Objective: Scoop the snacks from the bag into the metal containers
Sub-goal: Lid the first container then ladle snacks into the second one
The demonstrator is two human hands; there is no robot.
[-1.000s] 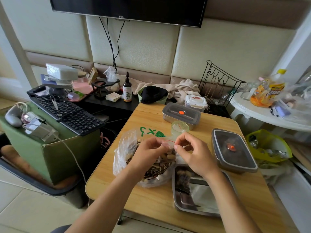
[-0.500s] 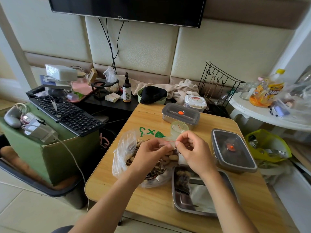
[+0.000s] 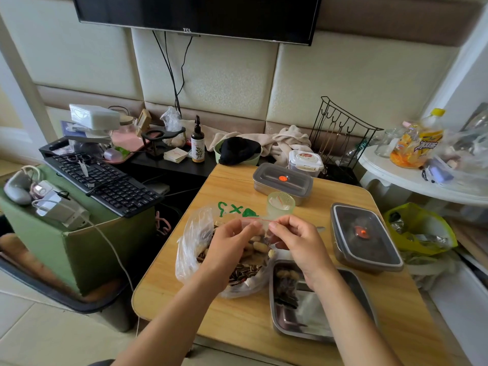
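A clear plastic bag (image 3: 194, 241) of sunflower seeds and peanuts lies on the wooden table (image 3: 237, 315). My left hand (image 3: 229, 244) and my right hand (image 3: 298, 241) both pinch the bag's top edge with its red line, above the snacks. An open metal container (image 3: 284, 320) with a few dark snacks in its far corner sits just right of the bag, partly under my right forearm. Two lidded metal containers stand behind: one (image 3: 282, 180) at the back, one (image 3: 365, 237) to the right. A small clear green cup (image 3: 280, 206) stands just beyond my hands.
A keyboard (image 3: 105, 180) rests on a green box at the left. A black wire rack (image 3: 340, 133), a plastic tub (image 3: 306, 161) and cloths lie behind the table. A white round table (image 3: 412, 178) with a snack jar stands at right, a yellow bag (image 3: 420, 228) below it.
Both hands stay at the bag's top edge with only small finger shifts; the pinched edge sits a little higher. The bag and containers have not moved.
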